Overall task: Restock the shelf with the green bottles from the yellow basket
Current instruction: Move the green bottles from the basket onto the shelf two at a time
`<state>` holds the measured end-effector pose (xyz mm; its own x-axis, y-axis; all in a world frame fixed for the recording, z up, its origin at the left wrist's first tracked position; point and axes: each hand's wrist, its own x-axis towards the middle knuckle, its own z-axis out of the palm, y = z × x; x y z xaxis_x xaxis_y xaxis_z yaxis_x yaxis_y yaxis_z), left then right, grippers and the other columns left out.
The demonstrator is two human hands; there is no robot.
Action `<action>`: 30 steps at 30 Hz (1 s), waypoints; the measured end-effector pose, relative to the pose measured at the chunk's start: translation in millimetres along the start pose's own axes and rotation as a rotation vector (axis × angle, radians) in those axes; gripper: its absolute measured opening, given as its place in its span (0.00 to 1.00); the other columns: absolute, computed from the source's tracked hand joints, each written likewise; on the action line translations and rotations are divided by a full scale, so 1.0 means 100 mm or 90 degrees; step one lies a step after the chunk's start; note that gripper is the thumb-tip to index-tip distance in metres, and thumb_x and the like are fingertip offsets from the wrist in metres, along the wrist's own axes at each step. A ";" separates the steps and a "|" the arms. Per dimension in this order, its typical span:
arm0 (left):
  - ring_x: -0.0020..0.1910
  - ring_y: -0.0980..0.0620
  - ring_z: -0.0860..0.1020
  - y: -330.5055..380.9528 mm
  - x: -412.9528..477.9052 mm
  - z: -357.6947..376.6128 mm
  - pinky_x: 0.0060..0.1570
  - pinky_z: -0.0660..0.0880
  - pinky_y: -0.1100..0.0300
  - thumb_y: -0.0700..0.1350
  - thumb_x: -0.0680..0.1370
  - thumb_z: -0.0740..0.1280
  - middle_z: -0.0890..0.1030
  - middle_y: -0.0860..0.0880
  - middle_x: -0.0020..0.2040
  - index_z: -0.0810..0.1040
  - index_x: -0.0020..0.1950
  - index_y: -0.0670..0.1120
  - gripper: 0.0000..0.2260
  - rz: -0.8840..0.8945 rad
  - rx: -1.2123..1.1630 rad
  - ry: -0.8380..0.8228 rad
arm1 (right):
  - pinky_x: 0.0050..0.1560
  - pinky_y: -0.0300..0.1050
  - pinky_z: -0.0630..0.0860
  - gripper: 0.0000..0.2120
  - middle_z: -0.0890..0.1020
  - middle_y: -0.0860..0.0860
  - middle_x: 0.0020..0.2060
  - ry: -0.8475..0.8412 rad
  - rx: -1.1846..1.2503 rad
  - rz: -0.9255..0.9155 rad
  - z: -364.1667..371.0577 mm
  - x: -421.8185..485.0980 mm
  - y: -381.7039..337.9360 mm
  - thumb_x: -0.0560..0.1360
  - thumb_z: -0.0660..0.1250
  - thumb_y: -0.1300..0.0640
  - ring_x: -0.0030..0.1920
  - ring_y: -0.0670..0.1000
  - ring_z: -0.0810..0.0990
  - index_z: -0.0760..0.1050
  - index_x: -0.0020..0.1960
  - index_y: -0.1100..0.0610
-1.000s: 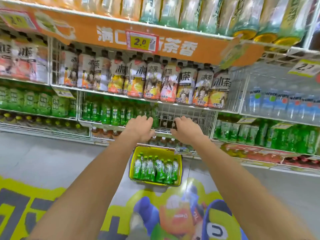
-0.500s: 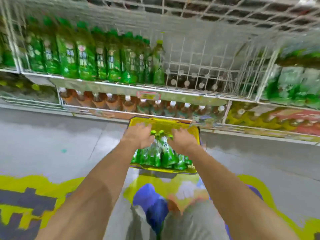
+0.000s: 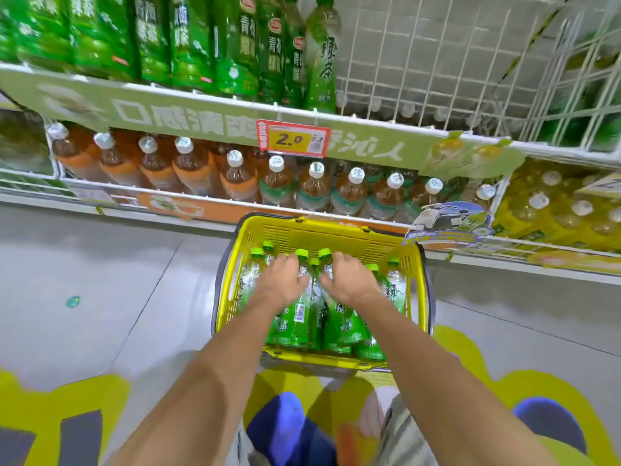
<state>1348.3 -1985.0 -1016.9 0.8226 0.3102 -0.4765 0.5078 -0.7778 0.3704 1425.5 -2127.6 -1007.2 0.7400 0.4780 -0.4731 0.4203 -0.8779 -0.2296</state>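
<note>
Both hands now down on the bottles in the basket

Left hand & right hand lie palm-down on the green bottles in the yellow basket on the floor; fingers curl over the necks, though a real grip can't be told (tips hidden). A sec ago they were up at the shelf, whose wire bay is bare, so next pickup is starting
</note>
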 end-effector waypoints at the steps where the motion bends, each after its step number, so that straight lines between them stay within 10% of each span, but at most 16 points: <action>1: 0.63 0.39 0.75 0.01 0.00 0.04 0.60 0.73 0.46 0.55 0.81 0.65 0.76 0.39 0.62 0.73 0.67 0.40 0.22 -0.011 -0.028 0.019 | 0.56 0.54 0.75 0.24 0.76 0.58 0.61 0.007 0.018 0.007 0.01 0.00 0.00 0.80 0.62 0.44 0.62 0.61 0.76 0.68 0.69 0.59; 7: 0.70 0.38 0.71 0.00 0.03 0.16 0.67 0.71 0.43 0.56 0.77 0.71 0.68 0.39 0.75 0.69 0.75 0.44 0.30 -0.103 -0.178 -0.002 | 0.58 0.51 0.76 0.30 0.76 0.57 0.62 -0.011 0.108 0.071 0.03 -0.02 0.03 0.74 0.71 0.43 0.61 0.58 0.76 0.69 0.69 0.58; 17: 0.58 0.44 0.77 0.01 0.06 -0.07 0.60 0.76 0.46 0.45 0.71 0.78 0.76 0.45 0.60 0.69 0.66 0.46 0.28 -0.125 -0.366 -0.115 | 0.48 0.41 0.74 0.36 0.82 0.56 0.59 -0.017 0.206 0.154 -0.13 -0.16 -0.02 0.72 0.76 0.44 0.48 0.51 0.77 0.72 0.72 0.62; 30: 0.49 0.51 0.81 0.31 -0.22 -1.44 0.47 0.76 0.60 0.48 0.58 0.85 0.82 0.55 0.47 0.80 0.57 0.50 0.29 0.079 -0.452 0.090 | 0.70 0.48 0.70 0.40 0.77 0.59 0.69 0.323 0.304 -0.021 -1.53 -0.56 -0.42 0.69 0.79 0.44 0.71 0.56 0.74 0.72 0.73 0.62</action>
<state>1382.7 -1936.7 -880.2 0.8858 0.3472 -0.3080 0.4125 -0.2847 0.8653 1446.7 -2113.0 -840.5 0.9337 0.3567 -0.0310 0.2553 -0.7239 -0.6410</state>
